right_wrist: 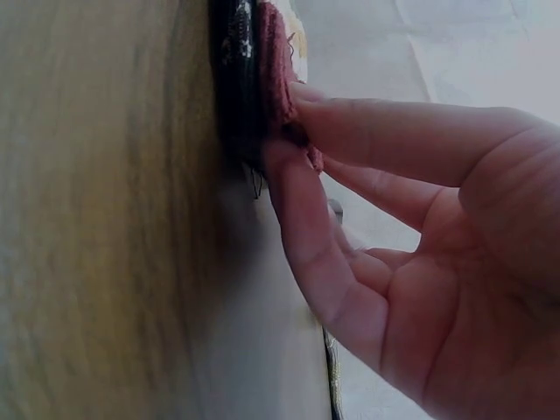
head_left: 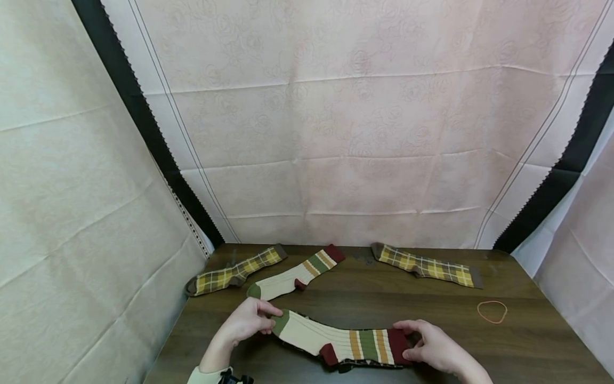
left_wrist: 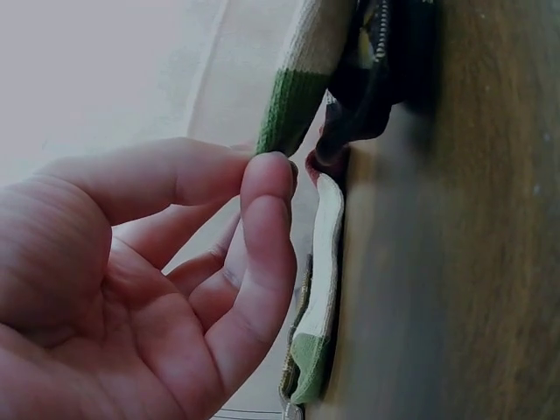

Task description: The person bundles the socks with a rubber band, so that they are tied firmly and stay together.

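Note:
A cream sock (head_left: 312, 335) with a green toe, maroon heel and cuff, and orange and green stripes is stretched sideways near the table's front. My left hand (head_left: 247, 322) pinches its green toe (left_wrist: 293, 101) between thumb and forefinger. At the other end my right hand (head_left: 431, 344) pinches the maroon cuff (right_wrist: 275, 70). Dark patterned fabric (right_wrist: 234, 79) lies against the sock's underside, its edge showing along the lower side in the head view. How many layers it has is hidden. In the left wrist view, the green toe is raised off the table.
Behind lies a matching cream sock (head_left: 283, 282). One yellow plaid sock (head_left: 216, 280) is at the back left, another (head_left: 412, 261) at the back right. An orange rubber band (head_left: 491, 302) rests on the wooden table (head_left: 537, 346). Pale cloth (head_left: 360, 128) hangs behind and at both sides.

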`<state>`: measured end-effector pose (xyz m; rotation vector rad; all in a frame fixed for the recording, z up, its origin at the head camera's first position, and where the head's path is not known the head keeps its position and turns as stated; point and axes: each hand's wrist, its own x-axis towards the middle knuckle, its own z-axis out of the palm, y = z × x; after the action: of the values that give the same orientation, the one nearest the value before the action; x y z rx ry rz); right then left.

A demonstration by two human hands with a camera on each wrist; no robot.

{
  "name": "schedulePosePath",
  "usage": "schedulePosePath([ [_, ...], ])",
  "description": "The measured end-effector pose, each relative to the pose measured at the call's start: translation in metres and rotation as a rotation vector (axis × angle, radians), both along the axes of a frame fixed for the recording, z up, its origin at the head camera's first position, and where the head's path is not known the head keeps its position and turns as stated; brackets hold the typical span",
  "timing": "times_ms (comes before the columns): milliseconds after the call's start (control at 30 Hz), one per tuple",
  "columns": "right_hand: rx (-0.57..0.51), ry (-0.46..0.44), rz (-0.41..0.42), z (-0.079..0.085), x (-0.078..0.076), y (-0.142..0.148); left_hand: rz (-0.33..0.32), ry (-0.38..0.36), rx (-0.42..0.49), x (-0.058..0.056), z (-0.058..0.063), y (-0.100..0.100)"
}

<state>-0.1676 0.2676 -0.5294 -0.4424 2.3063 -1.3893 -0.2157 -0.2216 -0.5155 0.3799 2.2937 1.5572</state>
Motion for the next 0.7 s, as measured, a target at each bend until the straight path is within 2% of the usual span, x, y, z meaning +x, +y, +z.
schedulePosePath([
  [267,0.002,0.007,0.025,-0.0006,-0.0005,0.0009,0.005,0.01,-0.022,0.0004,-0.0017,0.0017],
  [700,0.063,0.035,-0.006,-0.0048,-0.0002,-0.0025,-0.002,-0.006,-0.058,-0.0011,-0.0028,0.0046],
])
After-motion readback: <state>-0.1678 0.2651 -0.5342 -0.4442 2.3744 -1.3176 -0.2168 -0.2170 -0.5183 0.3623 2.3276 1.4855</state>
